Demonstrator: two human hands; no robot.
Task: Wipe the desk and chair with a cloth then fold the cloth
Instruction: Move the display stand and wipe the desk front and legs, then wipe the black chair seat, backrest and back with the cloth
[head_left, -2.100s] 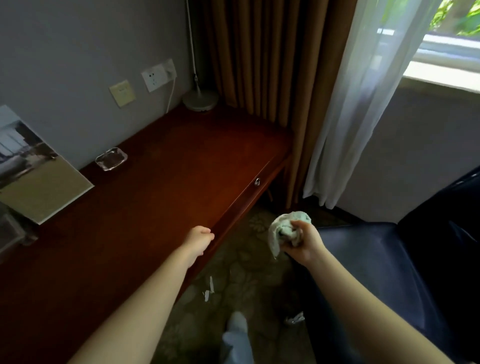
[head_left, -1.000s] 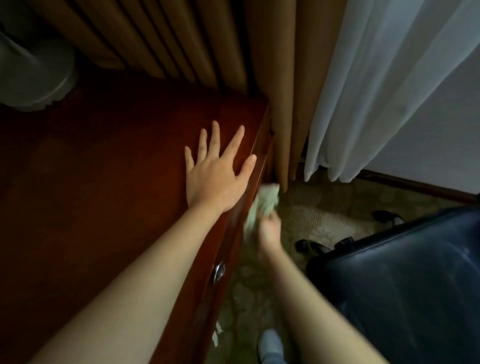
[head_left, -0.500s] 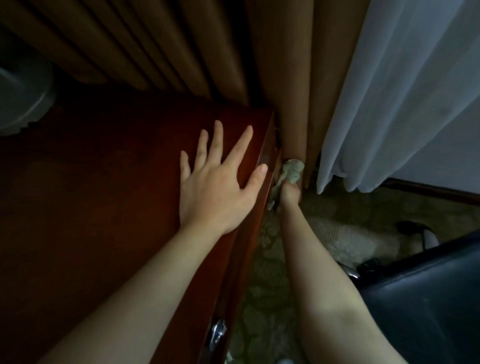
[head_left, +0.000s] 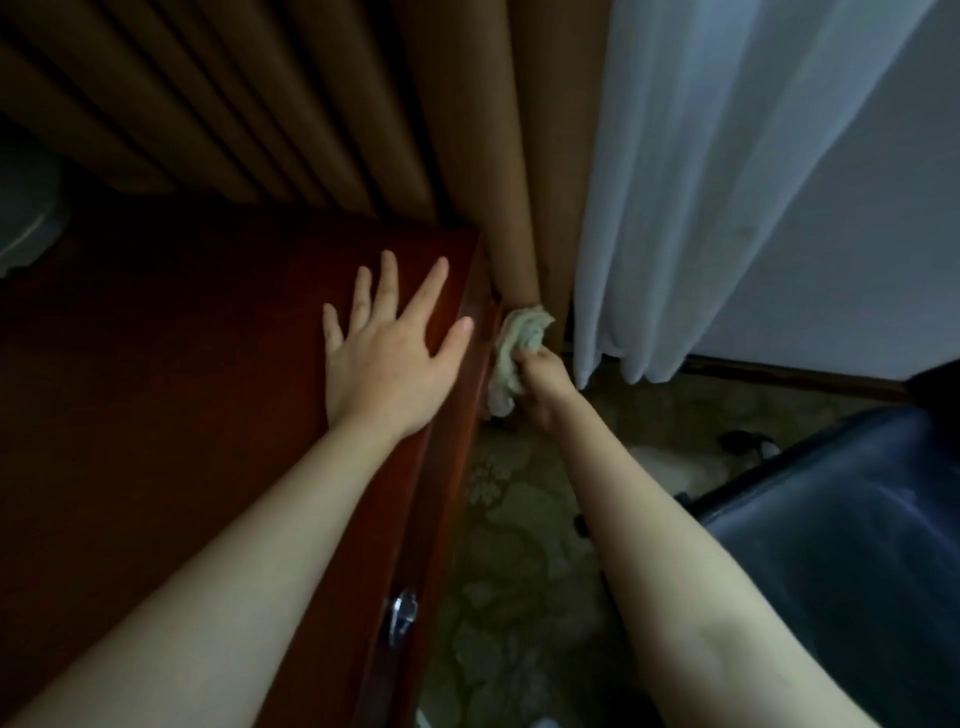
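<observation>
The left grip (head_left: 387, 364) lies flat on the desk (head_left: 182, 415), fingers straight and spread; at its three o'clock the right grip (head_left: 545, 387) clutches the bunched cloth (head_left: 511, 358) against the desk's edge near the far corner, just beside the curtain (head_left: 511, 182); the chair (head_left: 857, 545) stands at five o'clock.
</observation>
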